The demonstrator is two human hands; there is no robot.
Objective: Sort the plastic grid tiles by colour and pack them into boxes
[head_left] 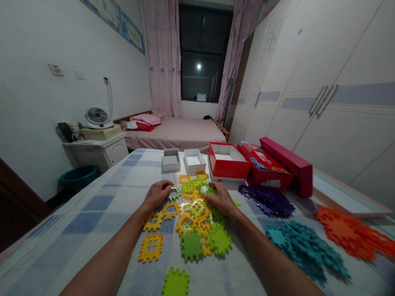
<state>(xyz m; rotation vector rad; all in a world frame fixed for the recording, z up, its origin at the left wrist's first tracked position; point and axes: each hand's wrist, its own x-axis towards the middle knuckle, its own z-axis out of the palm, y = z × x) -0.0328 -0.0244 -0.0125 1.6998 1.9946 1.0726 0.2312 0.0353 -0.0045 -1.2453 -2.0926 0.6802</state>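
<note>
A mixed pile of flat plastic interlocking pieces with toothed edges, yellow and green, lies on the checked cloth before me. At its far left edge, my left hand has its fingers closed at a light green window-frame piece. My right hand reaches into the far right of the pile, thumb and fingers about a green piece; the grip is partly hidden. Yellow frame pieces lie to the left of the pile. Nearer me are a solid green piece and a lone lime piece.
Two small white boxes and an open red box stand behind the pile. A red carton and a long red box are beside them. Purple, teal and orange piles lie to the right.
</note>
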